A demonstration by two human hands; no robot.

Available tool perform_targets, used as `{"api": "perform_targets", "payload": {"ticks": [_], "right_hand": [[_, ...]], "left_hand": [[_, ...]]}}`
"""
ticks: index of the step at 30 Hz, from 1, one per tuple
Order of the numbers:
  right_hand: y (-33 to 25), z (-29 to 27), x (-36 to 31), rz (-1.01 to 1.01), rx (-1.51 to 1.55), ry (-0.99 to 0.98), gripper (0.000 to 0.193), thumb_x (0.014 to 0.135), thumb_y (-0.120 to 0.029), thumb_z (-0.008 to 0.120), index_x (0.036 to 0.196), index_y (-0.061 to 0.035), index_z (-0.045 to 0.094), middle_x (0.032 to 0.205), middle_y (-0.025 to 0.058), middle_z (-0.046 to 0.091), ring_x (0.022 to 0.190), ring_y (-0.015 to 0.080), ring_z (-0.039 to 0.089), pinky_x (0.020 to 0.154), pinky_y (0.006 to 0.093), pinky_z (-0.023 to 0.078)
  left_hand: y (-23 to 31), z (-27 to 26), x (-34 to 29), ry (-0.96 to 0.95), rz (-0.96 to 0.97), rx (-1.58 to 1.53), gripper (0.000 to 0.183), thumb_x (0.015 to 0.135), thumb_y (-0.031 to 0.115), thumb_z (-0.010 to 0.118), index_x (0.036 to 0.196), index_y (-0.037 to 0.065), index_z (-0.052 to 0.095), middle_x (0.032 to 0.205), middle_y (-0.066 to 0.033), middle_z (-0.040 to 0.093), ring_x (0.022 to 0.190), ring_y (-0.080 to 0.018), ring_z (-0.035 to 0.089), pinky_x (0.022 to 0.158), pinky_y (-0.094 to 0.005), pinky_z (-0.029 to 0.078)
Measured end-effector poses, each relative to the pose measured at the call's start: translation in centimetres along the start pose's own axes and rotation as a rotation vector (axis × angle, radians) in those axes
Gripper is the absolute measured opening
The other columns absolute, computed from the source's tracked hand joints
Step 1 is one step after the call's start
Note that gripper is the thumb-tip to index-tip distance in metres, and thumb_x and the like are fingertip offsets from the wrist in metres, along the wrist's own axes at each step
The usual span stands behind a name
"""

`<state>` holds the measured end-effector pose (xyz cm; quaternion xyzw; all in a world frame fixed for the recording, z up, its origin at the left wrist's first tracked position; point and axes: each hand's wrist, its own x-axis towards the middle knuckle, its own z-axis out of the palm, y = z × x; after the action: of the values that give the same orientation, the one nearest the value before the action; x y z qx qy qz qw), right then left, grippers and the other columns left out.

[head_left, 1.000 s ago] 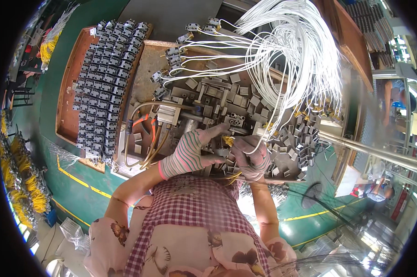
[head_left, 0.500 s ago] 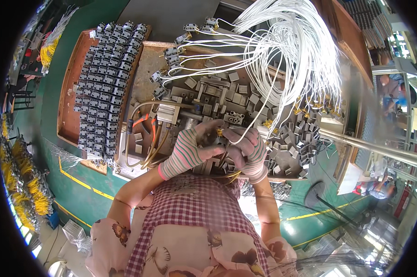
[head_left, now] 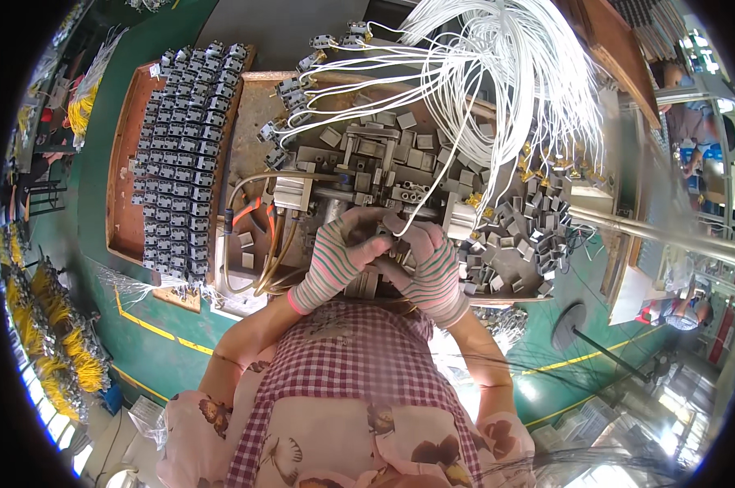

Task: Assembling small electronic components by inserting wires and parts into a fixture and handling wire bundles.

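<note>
My left hand (head_left: 339, 259), in a striped glove with grey fingertips, is closed with thumb and fingers pinched together. Whatever sits in that pinch is mostly hidden by the fingers. Pressed up against it, my right hand (head_left: 429, 275) in a matching glove closes on the end of a white wire (head_left: 434, 189). This wire runs up from the fingers to a large looped bundle of white wires (head_left: 497, 89). Just beyond my fingertips stands a metal fixture (head_left: 373, 154) on the workbench, with a small block with round holes (head_left: 410, 193) beside it.
Left of the fixture are orange-handled pliers (head_left: 245, 211) and brown hoses (head_left: 280, 244). A wooden tray (head_left: 122, 203) holds rows of grey-black housings. Wired housings (head_left: 290, 93) lie at the upper left of the bench. Loose metal caps (head_left: 522, 236) are heaped at right, near brass terminals (head_left: 534, 163).
Both hands have drawn closer together. The brass terminal that showed between them at the wire's end is now covered by fingers. The whole view has shifted slightly.
</note>
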<state>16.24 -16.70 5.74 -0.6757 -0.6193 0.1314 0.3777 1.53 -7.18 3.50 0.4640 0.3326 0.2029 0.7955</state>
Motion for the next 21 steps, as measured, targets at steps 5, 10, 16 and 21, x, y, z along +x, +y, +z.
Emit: {"api": "perform_targets", "payload": {"ticks": [5,10,16,21], "right_hand": [[0.4,0.2,0.1,0.053,0.005,-0.048,0.065,0.066,-0.016,0.085,0.125,-0.0123,0.057,0.106,0.0088,0.060,0.095,0.0298,0.061,0.078,0.0397,0.052],[1.4,1.4,0.6,0.048,-0.065,-0.067,0.059,0.066,-0.013,0.081,0.121,-0.0107,0.058,0.107,0.0098,0.060,0.099,0.0327,0.058,0.086,0.0425,0.048],[1.4,2.8,1.4,0.063,-0.357,-0.092,0.057,0.064,-0.027,0.082,0.117,-0.0175,0.064,0.115,0.0091,0.053,0.111,0.0349,0.048,0.095,0.0508,0.037],[2.4,3.2,2.2,0.213,-0.353,-0.166,0.057,0.059,-0.036,0.084,0.111,-0.0211,0.070,0.119,0.0086,0.051,0.117,0.0369,0.044,0.099,0.0535,0.033]], "left_hand": [[0.9,-1.0,0.0,-0.024,-0.090,0.286,0.052,0.083,0.028,0.077,0.125,0.004,0.058,0.107,-0.0081,0.065,0.091,-0.0141,0.063,0.076,-0.0271,0.053],[1.5,-4.1,-1.1,-0.025,0.506,0.868,0.050,0.084,0.025,0.071,0.128,0.007,0.057,0.123,-0.0137,0.056,0.102,-0.0268,0.060,0.085,-0.0351,0.051],[1.0,-4.3,0.8,-0.294,0.593,1.379,0.049,0.079,0.023,0.070,0.126,0.010,0.059,0.112,-0.0115,0.058,0.102,-0.0306,0.058,0.087,-0.0415,0.048],[-1.0,-5.6,3.3,-0.449,0.716,1.698,0.040,0.083,0.014,0.056,0.123,0.011,0.060,0.091,-0.0046,0.056,0.087,-0.0222,0.059,0.079,-0.0351,0.048]]}}
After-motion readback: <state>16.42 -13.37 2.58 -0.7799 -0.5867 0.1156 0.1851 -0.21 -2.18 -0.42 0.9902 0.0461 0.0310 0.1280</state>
